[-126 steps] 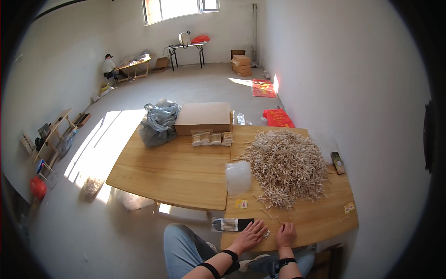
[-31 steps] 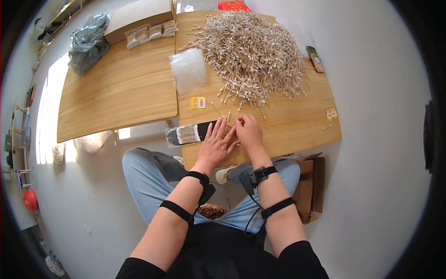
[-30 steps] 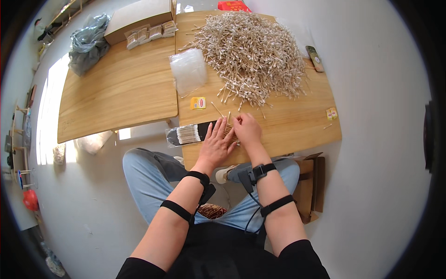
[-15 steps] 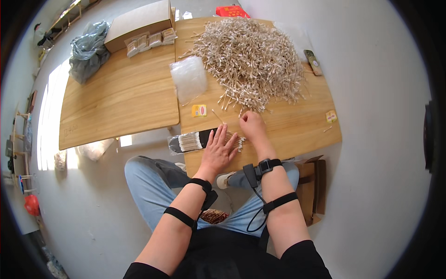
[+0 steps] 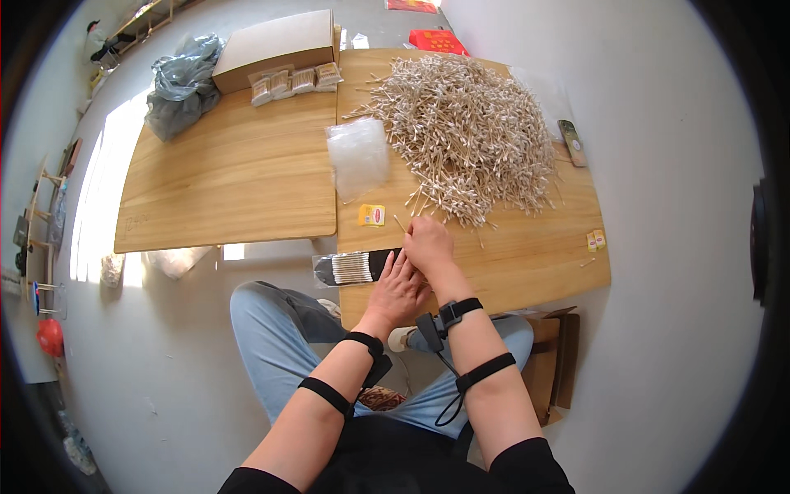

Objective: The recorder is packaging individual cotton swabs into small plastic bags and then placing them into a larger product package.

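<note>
My left hand [image 5: 398,288] lies flat with its fingers stretched out over the right part of a dark strip [image 5: 382,260] near the table's front edge. Left of the fingers, a row of cotton swabs [image 5: 351,267] lies side by side on this strip, whose left end is in a clear plastic bag [image 5: 321,271]. Against the left fingers is my right hand [image 5: 429,245], closed, its fingertips turned down and hidden, so what they hold cannot be made out. A single cotton swab [image 5: 400,222] shows just beyond its knuckles.
A large heap of loose cotton swabs [image 5: 469,136] covers the far table. Left of it lie clear bags [image 5: 357,156] and a yellow card [image 5: 372,216]. A phone-like object [image 5: 571,143] sits at the right edge. A cardboard box [image 5: 276,49] and packed swabs [image 5: 295,81] stand far left.
My right hand has moved from the heap's near edge, left and toward me, to meet my left fingers. The left hand stays on the strip. The whole view has shifted slightly.
</note>
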A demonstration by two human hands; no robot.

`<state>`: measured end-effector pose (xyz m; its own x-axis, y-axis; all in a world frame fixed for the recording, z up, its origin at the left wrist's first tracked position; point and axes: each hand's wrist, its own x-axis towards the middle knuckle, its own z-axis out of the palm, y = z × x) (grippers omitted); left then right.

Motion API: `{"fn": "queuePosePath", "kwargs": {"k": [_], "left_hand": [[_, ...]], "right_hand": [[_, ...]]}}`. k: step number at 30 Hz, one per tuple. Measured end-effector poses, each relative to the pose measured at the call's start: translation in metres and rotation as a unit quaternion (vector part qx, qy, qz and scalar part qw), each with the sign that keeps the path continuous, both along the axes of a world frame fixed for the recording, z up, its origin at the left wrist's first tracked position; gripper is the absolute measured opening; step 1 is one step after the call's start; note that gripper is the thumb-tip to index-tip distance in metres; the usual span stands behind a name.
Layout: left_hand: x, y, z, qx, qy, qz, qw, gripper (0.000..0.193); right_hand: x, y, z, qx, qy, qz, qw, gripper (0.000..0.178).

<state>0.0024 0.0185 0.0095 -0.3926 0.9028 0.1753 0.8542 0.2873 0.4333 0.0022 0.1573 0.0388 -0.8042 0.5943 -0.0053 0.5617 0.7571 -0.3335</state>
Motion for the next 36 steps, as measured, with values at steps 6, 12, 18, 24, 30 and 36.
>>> {"fn": "queuePosePath", "kwargs": {"k": [6,12,18,24,30,36], "left_hand": [[0.001,-0.001,-0.004,0.017,0.004,0.016,1.0,0.057],[-0.001,0.0,-0.005,0.03,-0.004,0.03,0.999,0.06],[0.0,0.001,-0.003,0.03,-0.001,0.026,0.999,0.061],[0.002,0.0,-0.003,0.023,-0.004,0.03,0.999,0.06],[0.0,0.0,-0.004,0.021,-0.006,0.035,0.999,0.056],[-0.001,0.003,0.001,0.016,0.006,0.022,1.0,0.055]], "right_hand": [[0.007,0.027,-0.001,-0.026,-0.011,-0.031,0.999,0.014],[0.062,0.046,-0.001,-0.074,0.061,-0.028,0.995,0.01],[0.075,0.019,-0.009,-0.108,0.119,-0.008,0.987,0.008],[0.084,0.004,-0.009,-0.113,0.18,0.012,0.977,0.006],[0.123,-0.019,-0.021,-0.009,0.236,-0.074,0.969,0.032],[0.128,-0.061,-0.023,0.102,0.06,-0.014,0.993,0.077]]}}
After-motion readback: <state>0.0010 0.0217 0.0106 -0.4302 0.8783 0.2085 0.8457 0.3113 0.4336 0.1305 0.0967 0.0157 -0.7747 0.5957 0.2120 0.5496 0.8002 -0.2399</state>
